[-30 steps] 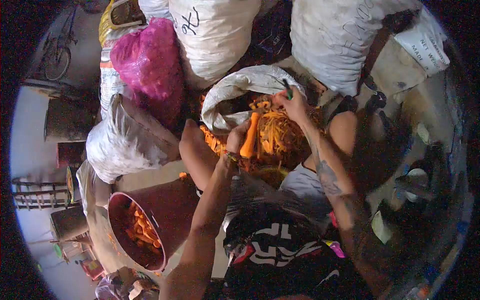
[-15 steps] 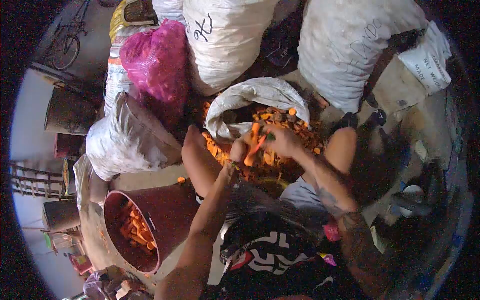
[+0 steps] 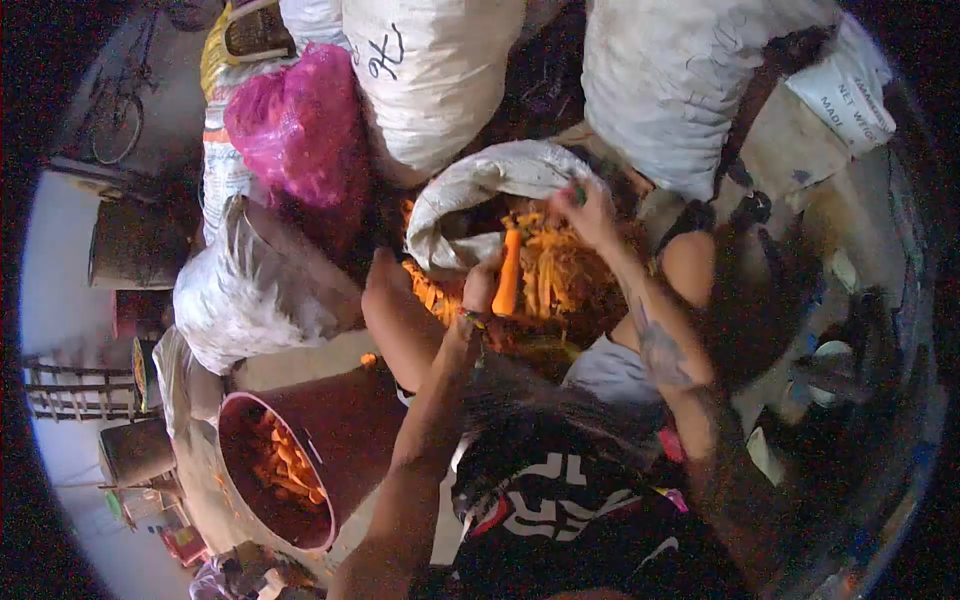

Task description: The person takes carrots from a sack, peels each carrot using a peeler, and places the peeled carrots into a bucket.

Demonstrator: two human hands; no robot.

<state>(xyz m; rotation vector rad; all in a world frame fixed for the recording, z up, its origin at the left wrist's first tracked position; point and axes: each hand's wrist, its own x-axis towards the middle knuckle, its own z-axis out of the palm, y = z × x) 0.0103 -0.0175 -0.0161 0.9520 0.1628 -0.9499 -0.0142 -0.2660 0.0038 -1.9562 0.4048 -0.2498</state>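
My left hand (image 3: 481,287) is closed around an orange carrot (image 3: 510,272), which stands nearly upright in the view. Up and to the right, my right hand (image 3: 586,212) grips a small tool with a green part (image 3: 579,195), partly hidden by the fingers and blurred. The two hands are apart. Beneath and between them lies a heap of orange peelings (image 3: 560,270). Just above the heap, an open white sack (image 3: 450,200) has its rim rolled back.
A dark red bucket (image 3: 350,440) holding orange pieces lies tilted at the lower left. Full white sacks (image 3: 435,90) stand ahead, with a pink mesh sack (image 3: 300,130) beside them. Another white sack (image 3: 250,290) leans at the left.
My right hand has moved up and away from the carrot, after being close to my left hand half a second ago. My left hand still holds the carrot.
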